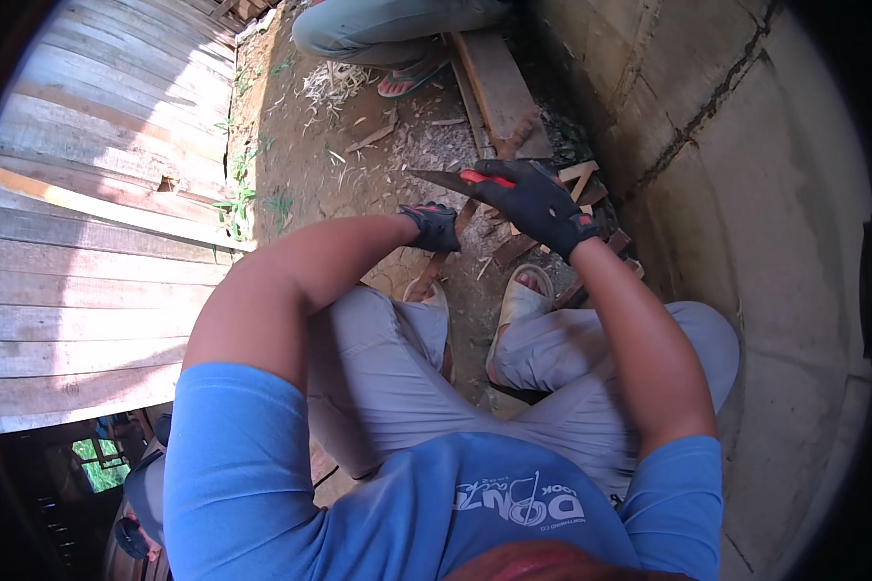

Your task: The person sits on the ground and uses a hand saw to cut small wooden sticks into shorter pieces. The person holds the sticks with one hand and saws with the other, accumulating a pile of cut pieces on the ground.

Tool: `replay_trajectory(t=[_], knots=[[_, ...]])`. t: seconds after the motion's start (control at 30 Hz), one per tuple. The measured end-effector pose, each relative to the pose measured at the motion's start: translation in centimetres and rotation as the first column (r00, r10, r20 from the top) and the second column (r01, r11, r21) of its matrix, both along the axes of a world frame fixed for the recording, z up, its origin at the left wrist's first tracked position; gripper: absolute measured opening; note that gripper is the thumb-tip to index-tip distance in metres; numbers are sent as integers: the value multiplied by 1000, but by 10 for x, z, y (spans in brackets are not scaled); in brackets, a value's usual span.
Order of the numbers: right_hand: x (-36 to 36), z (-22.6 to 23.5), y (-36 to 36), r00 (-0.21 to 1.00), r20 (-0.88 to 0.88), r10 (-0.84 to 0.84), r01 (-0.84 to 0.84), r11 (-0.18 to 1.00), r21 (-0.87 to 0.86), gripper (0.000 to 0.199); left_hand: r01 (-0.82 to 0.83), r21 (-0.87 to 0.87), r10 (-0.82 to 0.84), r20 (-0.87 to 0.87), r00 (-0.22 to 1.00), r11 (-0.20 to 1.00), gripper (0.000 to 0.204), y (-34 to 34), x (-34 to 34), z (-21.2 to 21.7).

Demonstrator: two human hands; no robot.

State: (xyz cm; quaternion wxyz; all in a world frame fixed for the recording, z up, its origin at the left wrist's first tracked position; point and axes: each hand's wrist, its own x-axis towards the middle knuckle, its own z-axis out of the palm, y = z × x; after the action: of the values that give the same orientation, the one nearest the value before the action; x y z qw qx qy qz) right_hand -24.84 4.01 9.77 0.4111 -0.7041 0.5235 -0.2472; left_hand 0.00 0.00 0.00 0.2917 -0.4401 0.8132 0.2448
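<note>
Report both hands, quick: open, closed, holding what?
Left hand: closed on a brown wooden stick.
Right hand: closed, holding a red-handled blade.

White lettering is stretching across the front of the person's blue shirt, appearing upside down: large block capitals are standing beside slanting script, with smaller lines of print sitting around them.

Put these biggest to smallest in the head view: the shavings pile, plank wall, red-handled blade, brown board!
Plank wall
Brown board
Shavings pile and red-handled blade: can't rank, blade is nearer the camera
</note>
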Motion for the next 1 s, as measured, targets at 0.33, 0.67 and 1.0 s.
replay_trajectory(t=[0.33,0.67,1.0], knots=[[12,22,12,993,-88,73,-82,991,-105,48,307,-98,-322,-278,905,947,39,-25,15,-55],[-52,105,56,962,-231,142,-215,919,-331,39,199,134,-186,-103,977,971,27,-15,-4,-3],[-42,125,60,995,-97,19,-41,973,-228,40,343,-45,-342,32,939,938,27,-9,-6,-3]])
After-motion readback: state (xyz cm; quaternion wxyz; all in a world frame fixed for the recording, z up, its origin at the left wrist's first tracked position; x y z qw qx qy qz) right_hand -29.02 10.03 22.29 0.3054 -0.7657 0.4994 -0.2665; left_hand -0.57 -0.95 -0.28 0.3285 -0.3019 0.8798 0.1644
